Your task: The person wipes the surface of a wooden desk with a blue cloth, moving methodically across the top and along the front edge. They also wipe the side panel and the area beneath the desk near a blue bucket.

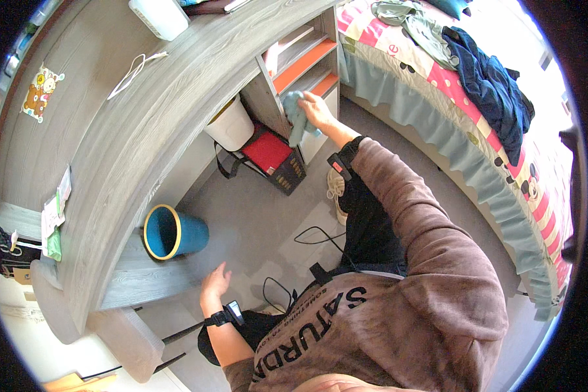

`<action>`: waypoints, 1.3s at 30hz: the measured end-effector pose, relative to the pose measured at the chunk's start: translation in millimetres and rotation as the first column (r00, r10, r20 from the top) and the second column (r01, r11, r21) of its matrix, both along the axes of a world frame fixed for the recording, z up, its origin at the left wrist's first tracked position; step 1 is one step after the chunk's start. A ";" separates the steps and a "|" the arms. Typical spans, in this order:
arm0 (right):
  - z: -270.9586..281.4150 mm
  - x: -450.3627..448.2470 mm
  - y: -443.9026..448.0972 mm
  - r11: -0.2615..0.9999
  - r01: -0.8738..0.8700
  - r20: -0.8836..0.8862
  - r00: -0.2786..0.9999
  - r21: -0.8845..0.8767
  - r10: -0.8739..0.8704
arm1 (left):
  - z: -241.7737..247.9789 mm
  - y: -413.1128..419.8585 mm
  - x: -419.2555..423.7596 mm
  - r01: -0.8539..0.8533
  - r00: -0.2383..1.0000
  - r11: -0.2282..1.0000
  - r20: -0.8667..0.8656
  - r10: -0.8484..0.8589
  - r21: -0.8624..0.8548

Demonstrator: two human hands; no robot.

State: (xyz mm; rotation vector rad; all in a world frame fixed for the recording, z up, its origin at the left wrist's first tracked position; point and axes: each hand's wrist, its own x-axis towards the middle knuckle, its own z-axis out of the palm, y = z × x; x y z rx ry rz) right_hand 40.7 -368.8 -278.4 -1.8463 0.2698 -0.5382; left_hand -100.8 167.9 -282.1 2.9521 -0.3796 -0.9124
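Note:
My right hand grips a crumpled blue-grey cloth, which hangs down in front of the shelf unit with orange shelf edges. Low on the left, my left hand holds nothing, its fingers apart, near a blue wastebasket with a yellow rim. A white bin stands under the desk beside a red and black bag or box.
The grey wood desk curves along the left, bearing a white cable and a white container. A bed with a ruffled skirt and a dark blue garment lies right. Black cords hang near my legs.

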 end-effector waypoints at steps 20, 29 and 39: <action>-2.0 45.8 -91.1 0.473 0.065 -0.118 0.930 -0.879 -0.348 | -28.6 15.3 2.5 -0.096 0.988 0.994 -0.113 0.102 0.051; -3.7 38.9 -64.2 0.582 0.135 -0.032 0.963 -0.802 -0.269 | -25.9 12.4 2.1 -0.080 0.989 0.996 -0.122 0.085 0.040; 4.0 0.8 7.7 0.571 -0.192 -0.063 0.969 -0.798 0.238 | -18.2 2.9 5.3 -0.049 0.996 0.999 -0.078 0.047 -0.023</action>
